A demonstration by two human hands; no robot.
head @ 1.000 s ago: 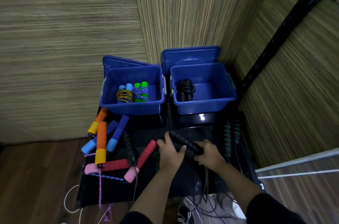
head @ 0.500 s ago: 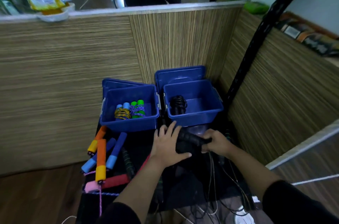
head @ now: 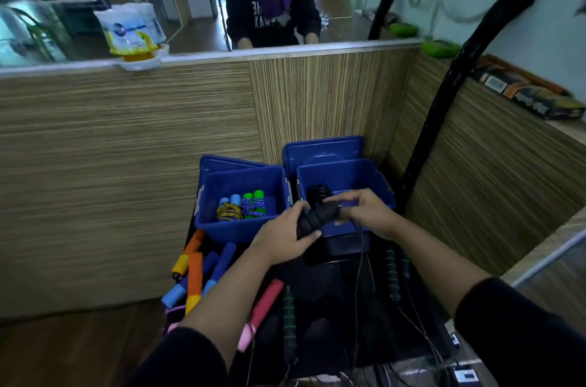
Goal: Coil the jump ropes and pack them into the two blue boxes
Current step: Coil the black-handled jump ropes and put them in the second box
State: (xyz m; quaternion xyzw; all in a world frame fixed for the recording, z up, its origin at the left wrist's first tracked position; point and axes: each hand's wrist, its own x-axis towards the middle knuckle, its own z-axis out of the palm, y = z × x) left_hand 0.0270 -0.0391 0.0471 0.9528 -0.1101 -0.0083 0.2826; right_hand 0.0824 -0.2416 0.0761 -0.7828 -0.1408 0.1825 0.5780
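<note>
Both hands had come up off the bench since a second before: the left hand [head: 287, 232] curled round the pair of black handles [head: 317, 217], and the right hand [head: 367, 212] pinched their far end, with the black rope [head: 360, 263] hanging slack from them down past the bench edge. The handles, which had lain flat on the dark bench [head: 336, 297], were now held together just in front of the right blue box [head: 385, 188], over its near rim. That suggested the coiling of this rope was about to begin, not finished.

Room was tight. The right blue box already held one black coil [head: 318, 193] at its left side, with bare floor to the right of it. The left blue box [head: 242, 231] held two coloured bundles [head: 242, 207]. Wooden panels closed in behind and to the right. Loose foam-handled ropes [head: 196, 272] crowded the bench's left part, so the trailing rope could snag there.
</note>
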